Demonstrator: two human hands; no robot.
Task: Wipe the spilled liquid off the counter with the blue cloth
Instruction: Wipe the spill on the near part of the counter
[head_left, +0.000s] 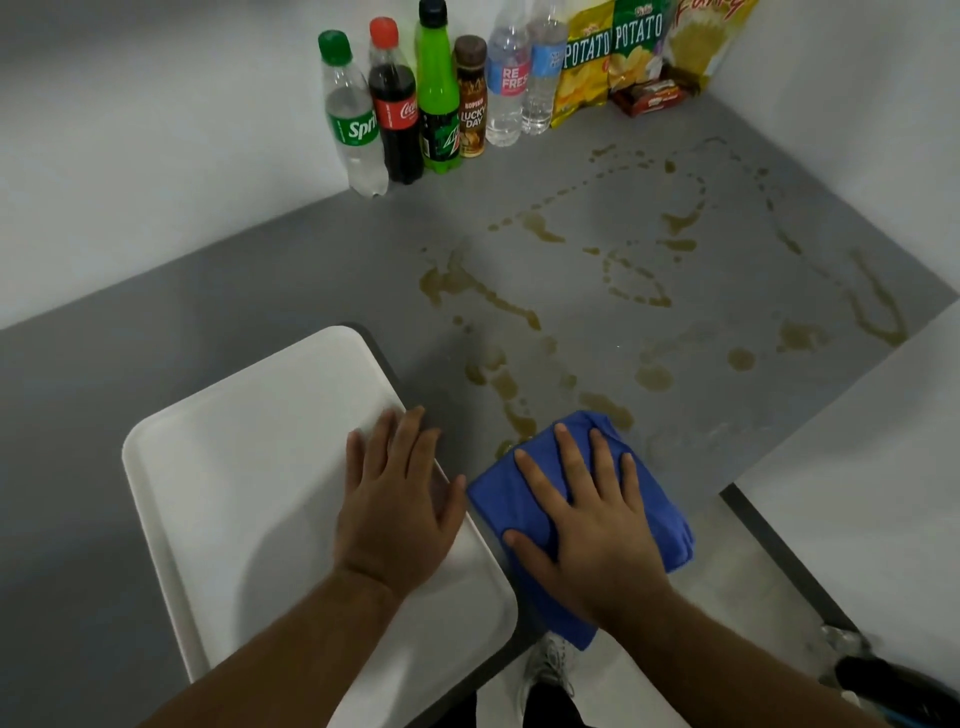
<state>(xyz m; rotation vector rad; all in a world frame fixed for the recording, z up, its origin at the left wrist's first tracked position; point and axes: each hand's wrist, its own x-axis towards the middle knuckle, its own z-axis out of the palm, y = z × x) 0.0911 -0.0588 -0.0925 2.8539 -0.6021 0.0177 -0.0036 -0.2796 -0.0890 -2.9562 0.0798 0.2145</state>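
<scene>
A folded blue cloth (524, 499) lies at the near edge of the grey counter (260, 291). My right hand (587, 525) lies flat on top of it, fingers spread, pressing it down. Brownish spilled liquid (519, 312) spreads in streaks and drops over the counter beyond the cloth, out to the far right corner. The nearest drops touch the cloth's far edge. My left hand (400, 499) rests flat, fingers apart, on the right edge of a white tray (249, 467).
Several drink bottles (400, 104) stand in a row against the back wall. Potato chip bags (613, 52) and a small brown box (649, 96) fill the back corner. The counter's near edge runs diagonally at the right, with floor below.
</scene>
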